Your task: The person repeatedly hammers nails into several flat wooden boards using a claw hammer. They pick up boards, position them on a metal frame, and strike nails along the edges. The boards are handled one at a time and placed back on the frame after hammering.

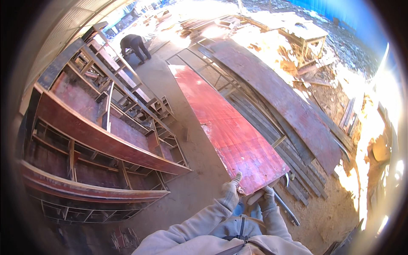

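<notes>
Left hand (pixel 230 192), right hand (pixel 267 198) grip red board (pixel 225 123) near end (2 gloved).

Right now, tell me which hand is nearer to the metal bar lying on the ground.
Right. The right hand grips the red board's near edge just above the metal bar; the left hand holds the same edge farther left.

Head view: looking steeply down from the person's head, facing forward across the yard.
Nearness: sitting close above the gloved hands.
</notes>
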The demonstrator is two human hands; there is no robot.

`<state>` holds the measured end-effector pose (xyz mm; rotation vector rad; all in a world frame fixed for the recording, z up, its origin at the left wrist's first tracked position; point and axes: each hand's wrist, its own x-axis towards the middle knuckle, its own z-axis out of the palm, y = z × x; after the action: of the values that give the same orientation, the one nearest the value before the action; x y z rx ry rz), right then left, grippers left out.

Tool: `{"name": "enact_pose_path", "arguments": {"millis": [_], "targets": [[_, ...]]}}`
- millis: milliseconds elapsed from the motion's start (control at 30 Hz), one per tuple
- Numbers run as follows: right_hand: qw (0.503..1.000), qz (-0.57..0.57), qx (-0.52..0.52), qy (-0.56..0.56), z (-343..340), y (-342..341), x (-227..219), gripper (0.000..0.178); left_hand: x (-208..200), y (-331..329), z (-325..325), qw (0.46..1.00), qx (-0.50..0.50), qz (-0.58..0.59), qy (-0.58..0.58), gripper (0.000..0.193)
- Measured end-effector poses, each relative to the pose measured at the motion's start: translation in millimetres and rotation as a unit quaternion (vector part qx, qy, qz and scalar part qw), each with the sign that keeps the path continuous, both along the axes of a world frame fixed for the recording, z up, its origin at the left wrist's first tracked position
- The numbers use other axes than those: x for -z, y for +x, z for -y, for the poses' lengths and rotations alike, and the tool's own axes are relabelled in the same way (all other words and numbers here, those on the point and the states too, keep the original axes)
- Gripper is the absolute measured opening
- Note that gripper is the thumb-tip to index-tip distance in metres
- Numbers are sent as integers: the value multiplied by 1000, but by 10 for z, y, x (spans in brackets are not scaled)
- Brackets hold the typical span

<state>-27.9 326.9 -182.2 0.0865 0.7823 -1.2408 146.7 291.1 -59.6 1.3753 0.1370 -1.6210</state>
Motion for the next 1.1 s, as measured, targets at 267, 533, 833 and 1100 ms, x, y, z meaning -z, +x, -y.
{"name": "enact_pose_path", "arguments": {"millis": [267,533,833,1100], "targets": [[1000,17,-10,2,-22,-15,-82,28,-344,29,90,999,-28,-35,-11,20],[980,64,-177,59,-107,250,-88,27,-864,-113,288,999,-6,-24,41,22],[975,201,-27,-88,-154,-401,-647,31,-206,-58,121,997,43,62,-7,24],[985,117,-23,124,30,-184,-678,49,541,-100,-174,985,38,171,-8,33]]}}
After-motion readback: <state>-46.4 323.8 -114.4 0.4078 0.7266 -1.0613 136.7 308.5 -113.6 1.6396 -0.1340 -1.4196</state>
